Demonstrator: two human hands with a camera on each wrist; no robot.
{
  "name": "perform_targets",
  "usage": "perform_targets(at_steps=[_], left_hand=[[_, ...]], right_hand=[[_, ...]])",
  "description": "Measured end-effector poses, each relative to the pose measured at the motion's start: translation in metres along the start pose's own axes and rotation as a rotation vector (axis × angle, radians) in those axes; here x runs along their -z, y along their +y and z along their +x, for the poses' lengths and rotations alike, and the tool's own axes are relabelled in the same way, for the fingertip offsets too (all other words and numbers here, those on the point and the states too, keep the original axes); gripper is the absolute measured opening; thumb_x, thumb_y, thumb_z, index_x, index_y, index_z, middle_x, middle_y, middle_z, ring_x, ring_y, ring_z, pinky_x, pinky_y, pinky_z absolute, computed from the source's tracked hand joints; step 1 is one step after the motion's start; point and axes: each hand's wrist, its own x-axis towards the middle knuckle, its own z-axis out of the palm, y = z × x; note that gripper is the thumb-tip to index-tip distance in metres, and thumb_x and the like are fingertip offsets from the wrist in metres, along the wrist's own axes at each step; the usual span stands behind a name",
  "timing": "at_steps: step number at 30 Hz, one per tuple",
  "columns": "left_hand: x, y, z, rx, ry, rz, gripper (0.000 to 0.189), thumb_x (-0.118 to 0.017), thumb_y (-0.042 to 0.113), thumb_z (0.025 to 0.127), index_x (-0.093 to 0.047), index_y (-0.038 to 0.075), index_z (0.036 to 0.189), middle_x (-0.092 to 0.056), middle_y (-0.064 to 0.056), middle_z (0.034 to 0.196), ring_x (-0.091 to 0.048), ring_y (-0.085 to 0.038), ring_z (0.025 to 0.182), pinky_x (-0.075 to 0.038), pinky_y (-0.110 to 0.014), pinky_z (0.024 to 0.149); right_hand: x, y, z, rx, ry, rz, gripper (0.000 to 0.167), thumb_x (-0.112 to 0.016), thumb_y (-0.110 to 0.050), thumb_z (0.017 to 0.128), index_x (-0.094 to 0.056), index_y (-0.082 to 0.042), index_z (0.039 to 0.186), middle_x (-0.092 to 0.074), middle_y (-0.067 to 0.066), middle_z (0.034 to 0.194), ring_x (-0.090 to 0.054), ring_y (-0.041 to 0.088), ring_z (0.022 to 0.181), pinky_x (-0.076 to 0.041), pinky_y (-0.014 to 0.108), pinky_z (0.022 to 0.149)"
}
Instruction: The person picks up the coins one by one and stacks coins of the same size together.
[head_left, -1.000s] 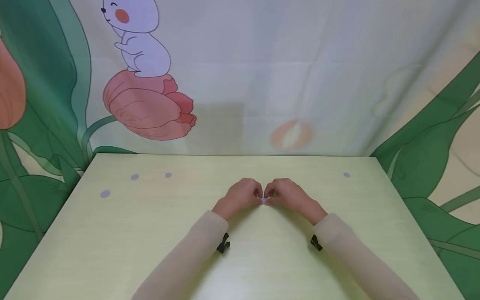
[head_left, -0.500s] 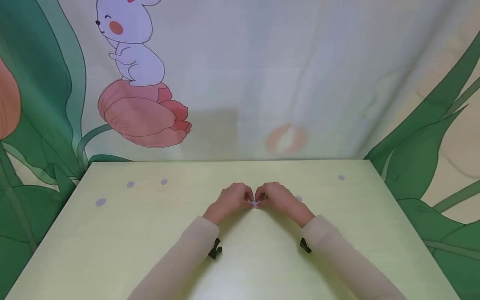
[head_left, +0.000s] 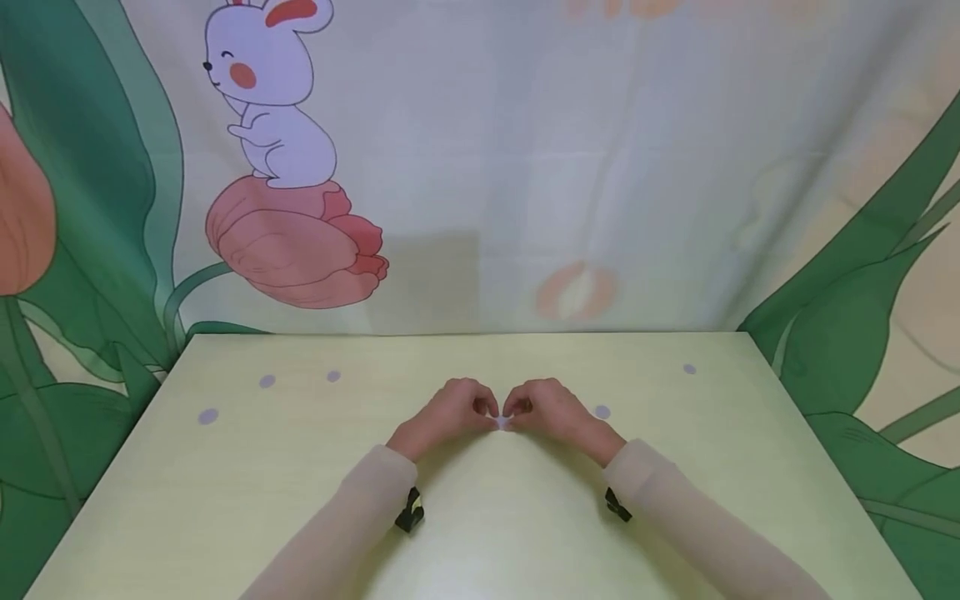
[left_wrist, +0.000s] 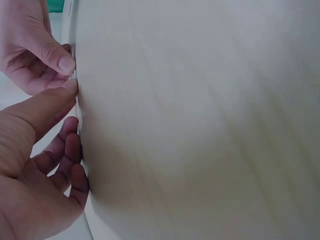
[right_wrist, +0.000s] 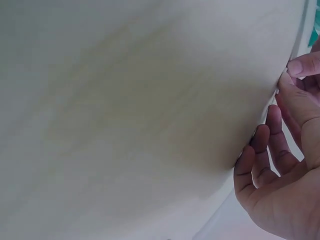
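Both hands meet over the middle of the table in the head view. A small lilac disc (head_left: 502, 423) shows between their fingertips. My left hand (head_left: 459, 411) pinches its left side and my right hand (head_left: 553, 412) its right side, with most of the disc hidden by the fingers. Seen from the left wrist, the left thumb (left_wrist: 65, 87) lies right beside the other hand's thumb, close over the tabletop. The remaining fingers (right_wrist: 260, 137) of the right hand are bent, their tips at the table surface. Another lilac disc (head_left: 602, 412) lies just behind the right wrist.
Three more lilac discs lie towards the left: a front one (head_left: 207, 416), a middle one (head_left: 267, 381) and a back one (head_left: 333, 377). A single disc (head_left: 689, 368) is at the back right. Behind the pale table (head_left: 225, 500) hangs a printed curtain (head_left: 450, 167).
Both hands have shifted a little left together, still pinching the disc. The disc behind the right wrist, hidden at first, now shows. The head view has tilted slightly up.
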Motion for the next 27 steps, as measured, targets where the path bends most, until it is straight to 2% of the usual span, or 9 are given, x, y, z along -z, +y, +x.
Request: perform_targets(at_steps=[5, 8, 13, 19, 27], left_hand=[[0.001, -0.009, -0.003, -0.027, -0.028, -0.057, 0.007, -0.083, 0.008, 0.084, -0.077, 0.009, 0.088, -0.064, 0.003, 0.078, -0.054, -0.012, 0.077, -0.047, -0.025, 0.071], [0.003, -0.012, -0.003, -0.020, -0.027, -0.070, 0.007, -0.083, 0.009, 0.084, -0.078, 0.009, 0.088, -0.066, 0.004, 0.079, -0.055, -0.012, 0.078, -0.048, -0.024, 0.071], [0.004, -0.013, -0.004, -0.004, -0.015, -0.086, 0.007, -0.083, 0.009, 0.085, -0.078, 0.008, 0.090, -0.066, 0.003, 0.079, -0.054, -0.013, 0.079, -0.047, -0.025, 0.071], [0.002, -0.014, -0.008, 0.000, -0.027, -0.089, 0.008, -0.083, 0.008, 0.085, -0.077, 0.006, 0.090, -0.065, 0.002, 0.077, -0.053, -0.012, 0.077, -0.047, -0.025, 0.069], [0.004, -0.010, -0.004, 0.004, -0.005, -0.075, 0.007, -0.083, 0.008, 0.085, -0.078, 0.007, 0.089, -0.065, 0.002, 0.077, -0.053, -0.013, 0.077, -0.047, -0.025, 0.070]], right_hand=[[-0.003, -0.005, 0.001, 0.036, -0.030, -0.034, 0.007, -0.083, -0.017, 0.086, -0.079, -0.019, 0.091, -0.066, -0.012, 0.078, -0.056, 0.008, 0.075, -0.048, 0.024, 0.069], [-0.002, -0.010, 0.002, 0.044, -0.024, -0.048, 0.007, -0.083, -0.016, 0.086, -0.079, -0.018, 0.091, -0.065, -0.011, 0.078, -0.056, 0.009, 0.074, -0.048, 0.025, 0.069], [-0.003, -0.013, 0.004, 0.027, -0.017, -0.062, 0.006, -0.083, -0.016, 0.086, -0.079, -0.018, 0.090, -0.065, -0.010, 0.076, -0.056, 0.010, 0.074, -0.048, 0.025, 0.068], [-0.006, -0.013, 0.005, 0.013, -0.047, -0.069, 0.008, -0.084, -0.017, 0.085, -0.079, -0.018, 0.091, -0.066, -0.011, 0.078, -0.057, 0.009, 0.076, -0.049, 0.025, 0.070], [0.000, -0.017, 0.007, 0.006, -0.028, -0.065, 0.008, -0.084, -0.015, 0.084, -0.079, -0.017, 0.090, -0.069, -0.009, 0.079, -0.057, 0.009, 0.076, -0.049, 0.026, 0.071]])
